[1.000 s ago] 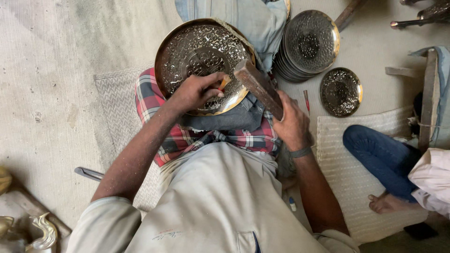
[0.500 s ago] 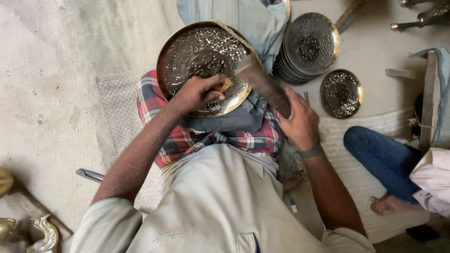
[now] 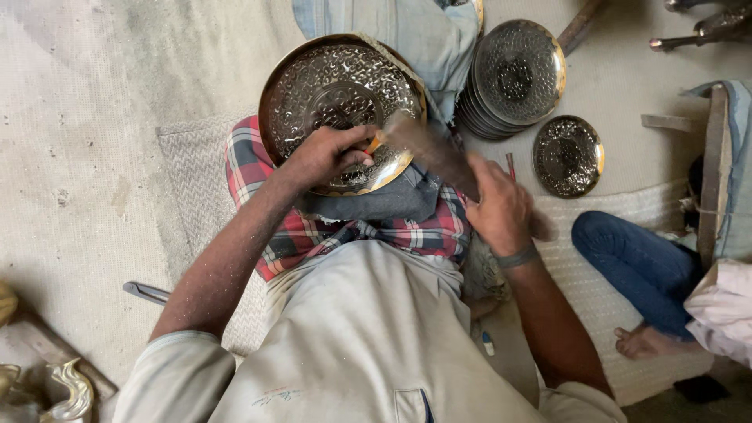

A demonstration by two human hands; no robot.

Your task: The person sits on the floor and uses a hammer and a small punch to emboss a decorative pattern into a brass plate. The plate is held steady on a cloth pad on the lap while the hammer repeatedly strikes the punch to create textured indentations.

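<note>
Now left hand [image 3: 327, 154] pinches a small punch [image 3: 376, 144] tip-down on the embossed brass plate [image 3: 337, 94], which sits tilted on a plaid cloth [image 3: 258, 168] in the lap. Right hand [image 3: 501, 210] is closed round a blurred mallet [image 3: 427, 149] just beside the punch. Plate stack [image 3: 513, 74] and small plate [image 3: 568, 155] lie on the floor nearby.
</note>
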